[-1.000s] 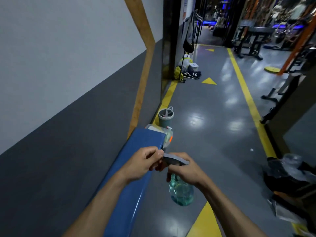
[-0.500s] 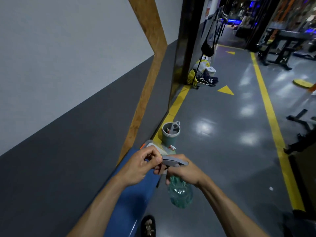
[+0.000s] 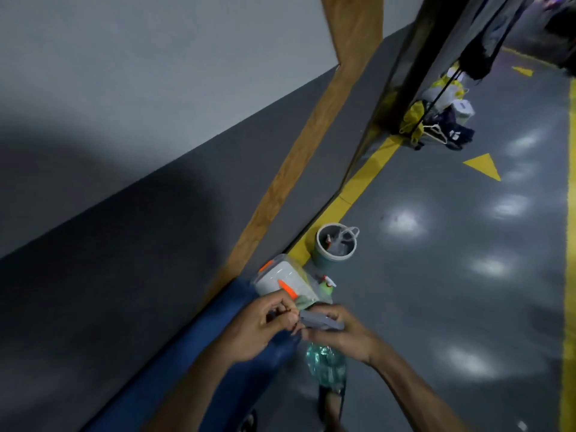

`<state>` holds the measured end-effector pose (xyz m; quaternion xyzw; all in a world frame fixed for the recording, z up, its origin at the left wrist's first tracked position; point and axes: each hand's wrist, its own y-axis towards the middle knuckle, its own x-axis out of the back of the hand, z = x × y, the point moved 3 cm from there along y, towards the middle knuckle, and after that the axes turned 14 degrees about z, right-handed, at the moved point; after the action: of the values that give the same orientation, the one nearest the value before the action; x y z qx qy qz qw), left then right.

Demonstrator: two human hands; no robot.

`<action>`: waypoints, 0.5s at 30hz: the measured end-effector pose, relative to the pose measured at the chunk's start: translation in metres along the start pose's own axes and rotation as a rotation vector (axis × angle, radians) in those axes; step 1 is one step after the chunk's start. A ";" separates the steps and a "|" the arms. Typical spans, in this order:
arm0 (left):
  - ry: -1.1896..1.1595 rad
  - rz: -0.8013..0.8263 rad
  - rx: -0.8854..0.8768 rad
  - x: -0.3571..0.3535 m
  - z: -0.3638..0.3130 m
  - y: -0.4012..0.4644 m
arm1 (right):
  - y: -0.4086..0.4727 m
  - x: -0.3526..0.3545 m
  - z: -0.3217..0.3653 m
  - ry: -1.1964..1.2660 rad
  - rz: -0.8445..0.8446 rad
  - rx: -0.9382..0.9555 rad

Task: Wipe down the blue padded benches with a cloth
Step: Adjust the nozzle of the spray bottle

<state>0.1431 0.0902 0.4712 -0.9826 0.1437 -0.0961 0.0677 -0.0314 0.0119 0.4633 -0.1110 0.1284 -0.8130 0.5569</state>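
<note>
Wiping not yet begun: at lower centre, right hand (image 3: 339,333) grips spray bottle (image 3: 325,364) by its head, left hand (image 3: 260,325) pinches at nozzle w/ curled fingers (no cloth seen), blue bench (image 3: 199,363) lower left along wall, apparently unwiped.

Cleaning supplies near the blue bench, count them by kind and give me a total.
Spray bottles: 2, the translucent teal spray bottle with a grey trigger head gripped in the right hand, and a small green one on the floor.
Buckets: 1, the round grey-green bucket.
Storage boxes: 1, the clear plastic box with orange latches.
Total: 4
</note>
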 end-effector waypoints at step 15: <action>-0.223 -0.457 0.467 -0.042 0.175 0.171 | 0.163 0.221 -0.207 -0.582 0.277 -0.133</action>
<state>0.0939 -0.0412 0.2663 -0.9519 -0.1142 -0.0311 0.2827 -0.0338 -0.2332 0.2225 -0.3561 0.0306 -0.6535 0.6672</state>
